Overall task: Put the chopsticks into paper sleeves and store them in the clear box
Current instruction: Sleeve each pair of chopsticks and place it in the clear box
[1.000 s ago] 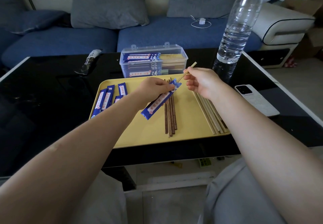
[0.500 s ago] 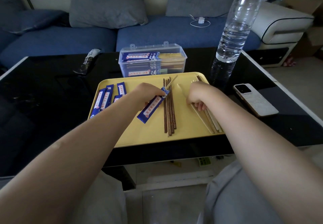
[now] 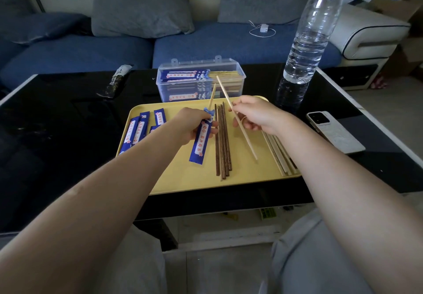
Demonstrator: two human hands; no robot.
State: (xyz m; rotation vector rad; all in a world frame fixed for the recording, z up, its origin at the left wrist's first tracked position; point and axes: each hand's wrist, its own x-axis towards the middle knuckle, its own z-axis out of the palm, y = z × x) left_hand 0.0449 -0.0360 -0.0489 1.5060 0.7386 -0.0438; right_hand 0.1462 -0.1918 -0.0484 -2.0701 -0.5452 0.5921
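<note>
Black glossy worktop [image 3: 68, 147], white-edged, carrying five items. A yellow tray [image 3: 183, 179] is lying at the middle of the near edge, slightly overhanging it. A clear box [image 3: 238, 83] is standing just behind the tray's far rim, toward the far edge. A clear water bottle [image 3: 304, 48] is standing near the far right corner. A white phone [image 3: 332, 131] is lying face down along the right edge. A dark wrapped packet [image 3: 116, 80] is resting toward the far left.
</note>
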